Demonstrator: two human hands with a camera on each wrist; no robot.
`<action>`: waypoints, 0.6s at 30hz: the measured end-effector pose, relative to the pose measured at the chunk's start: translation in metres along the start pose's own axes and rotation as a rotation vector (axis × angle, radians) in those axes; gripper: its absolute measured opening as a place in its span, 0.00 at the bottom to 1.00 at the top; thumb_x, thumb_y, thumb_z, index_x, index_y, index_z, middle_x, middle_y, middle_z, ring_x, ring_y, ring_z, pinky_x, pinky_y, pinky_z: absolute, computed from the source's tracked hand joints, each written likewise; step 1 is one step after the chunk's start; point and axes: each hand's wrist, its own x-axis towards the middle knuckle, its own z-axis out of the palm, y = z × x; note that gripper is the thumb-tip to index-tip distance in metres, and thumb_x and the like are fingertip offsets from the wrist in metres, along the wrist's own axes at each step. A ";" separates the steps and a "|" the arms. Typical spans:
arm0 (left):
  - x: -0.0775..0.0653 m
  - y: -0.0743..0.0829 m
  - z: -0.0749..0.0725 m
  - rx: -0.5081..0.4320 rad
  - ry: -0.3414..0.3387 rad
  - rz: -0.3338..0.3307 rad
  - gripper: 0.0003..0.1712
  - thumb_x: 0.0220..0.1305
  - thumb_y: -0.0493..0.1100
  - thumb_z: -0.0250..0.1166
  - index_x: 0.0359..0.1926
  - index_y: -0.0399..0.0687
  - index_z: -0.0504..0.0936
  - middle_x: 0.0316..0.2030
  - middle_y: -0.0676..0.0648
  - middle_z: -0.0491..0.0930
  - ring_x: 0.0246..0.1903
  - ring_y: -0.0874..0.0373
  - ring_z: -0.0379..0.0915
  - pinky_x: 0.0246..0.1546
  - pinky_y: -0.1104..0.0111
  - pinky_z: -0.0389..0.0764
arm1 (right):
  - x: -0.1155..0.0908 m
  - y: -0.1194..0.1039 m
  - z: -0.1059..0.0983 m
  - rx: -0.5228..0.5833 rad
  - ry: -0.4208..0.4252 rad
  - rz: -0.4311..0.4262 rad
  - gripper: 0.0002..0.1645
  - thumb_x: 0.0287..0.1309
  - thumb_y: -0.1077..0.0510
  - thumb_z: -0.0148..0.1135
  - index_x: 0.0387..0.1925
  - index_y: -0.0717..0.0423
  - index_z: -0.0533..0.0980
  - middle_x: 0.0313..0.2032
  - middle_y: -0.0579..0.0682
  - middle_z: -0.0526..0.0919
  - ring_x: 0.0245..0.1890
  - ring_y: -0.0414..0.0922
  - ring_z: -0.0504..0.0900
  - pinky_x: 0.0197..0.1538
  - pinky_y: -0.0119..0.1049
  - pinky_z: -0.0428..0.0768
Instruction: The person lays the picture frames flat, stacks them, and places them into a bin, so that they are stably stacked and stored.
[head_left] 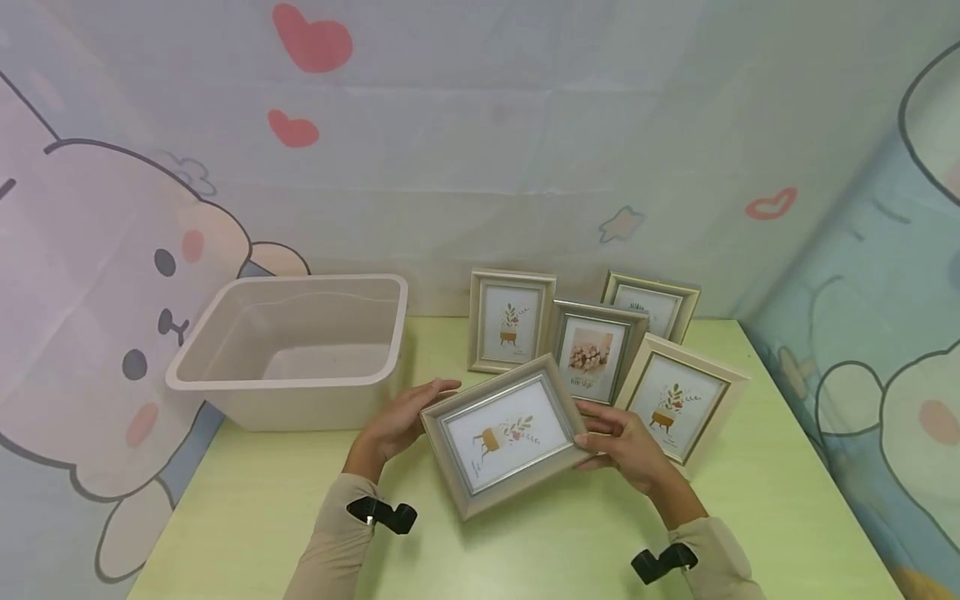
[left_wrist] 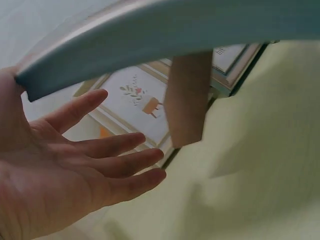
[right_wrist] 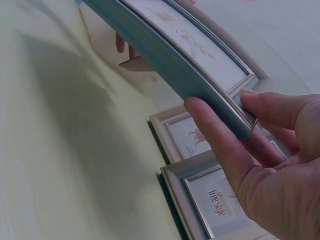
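A picture frame [head_left: 510, 493] with a plant-in-a-pot print is held tilted above the table, its print turned sideways. My right hand [head_left: 628, 446] pinches its right end, thumb on the face and fingers [right_wrist: 212, 127] beneath. At the other end, my left hand [head_left: 396, 427] is spread, its straight fingers [left_wrist: 112, 145] reaching under the frame and its thumb by the corner. Behind the frame, a brown support leg [left_wrist: 189, 105] sticks out. Nearest to my right hand are a standing frame [head_left: 720, 408] with a similar plant print and another [head_left: 636, 329] with a flower photo.
A beige plastic bin [head_left: 300, 408] stands at the left of the pale green table [head_left: 300, 517]. Two more standing frames, one at the back middle [head_left: 480, 325] and one at the back right [head_left: 686, 312], are near a printed cloth backdrop [head_left: 480, 150].
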 end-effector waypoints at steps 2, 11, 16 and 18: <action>0.001 -0.003 0.001 -0.040 -0.018 -0.008 0.46 0.74 0.67 0.44 0.74 0.34 0.58 0.69 0.34 0.67 0.59 0.56 0.72 0.60 0.66 0.72 | 0.000 -0.001 0.000 0.010 -0.001 -0.011 0.38 0.62 0.72 0.61 0.72 0.68 0.61 0.51 0.46 0.86 0.44 0.49 0.89 0.41 0.46 0.87; 0.002 -0.009 0.005 -0.150 -0.074 0.008 0.50 0.74 0.71 0.33 0.77 0.34 0.49 0.72 0.32 0.59 0.59 0.58 0.71 0.60 0.67 0.73 | -0.001 -0.001 0.001 0.029 -0.024 -0.057 0.37 0.62 0.73 0.59 0.72 0.67 0.61 0.52 0.45 0.85 0.45 0.48 0.88 0.40 0.46 0.87; -0.002 -0.011 0.000 -0.133 -0.098 0.051 0.48 0.75 0.69 0.35 0.77 0.35 0.48 0.69 0.41 0.65 0.60 0.61 0.69 0.61 0.64 0.70 | -0.002 -0.002 -0.001 0.037 -0.008 -0.054 0.36 0.63 0.73 0.59 0.72 0.66 0.62 0.51 0.44 0.86 0.45 0.47 0.88 0.40 0.47 0.87; -0.004 -0.012 -0.003 -0.137 -0.094 0.094 0.43 0.78 0.64 0.39 0.77 0.34 0.49 0.64 0.49 0.71 0.58 0.63 0.71 0.60 0.63 0.72 | -0.002 -0.001 -0.002 0.032 0.015 -0.043 0.37 0.63 0.72 0.59 0.72 0.68 0.60 0.51 0.43 0.86 0.45 0.46 0.88 0.41 0.47 0.87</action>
